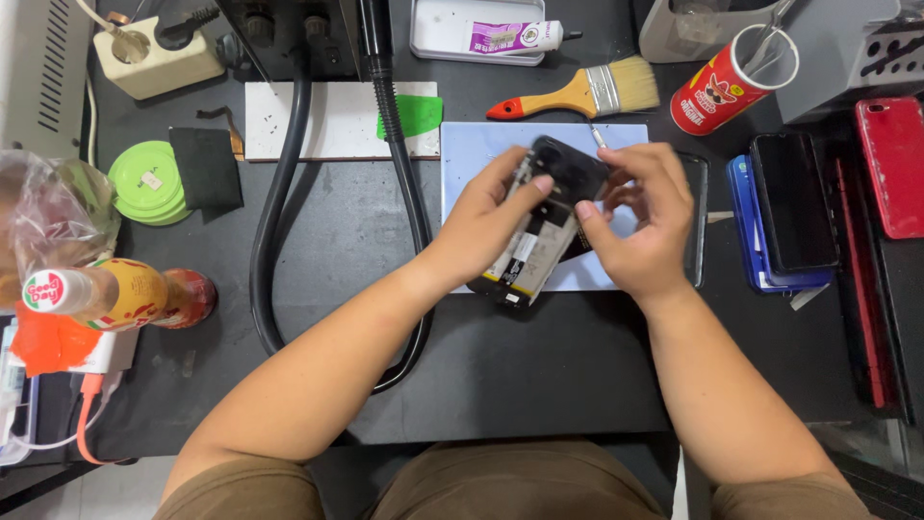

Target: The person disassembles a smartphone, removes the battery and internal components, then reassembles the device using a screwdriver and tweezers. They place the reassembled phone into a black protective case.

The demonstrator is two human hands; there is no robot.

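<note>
Item: opened phone (544,231), back cover off, internals exposed, held tilted just above the pale blue work mat (481,154), its lower end near the mat's front edge. Risk, as a judgement: the phone is carried only by your fingers, so a slip could drop it onto the mat or skew the dark upper part under your fingertips; the exposed board and any thin cables inside could be strained if your thumb presses too hard. Your left hand (486,226) comes in from the mat's left side, wrist low, fingers curled around the phone's left edge and thumb laid across its upper face, closed on it. Your right hand (640,226) comes in from the mat's right side, fingers bent over the top corner, thumb tip pressing the phone's right edge, pinching it; whether it also holds a small tool cannot be told. Surroundings, relative to the mat: paintbrush (582,93) with orange handle just behind it; white tray with a glue tube (515,37) further behind; red cup (727,87) of tools behind and right; stacked phones (784,207) to the right; black hose (409,193) running along the left edge; green round tins (149,183) well to the left.
</note>
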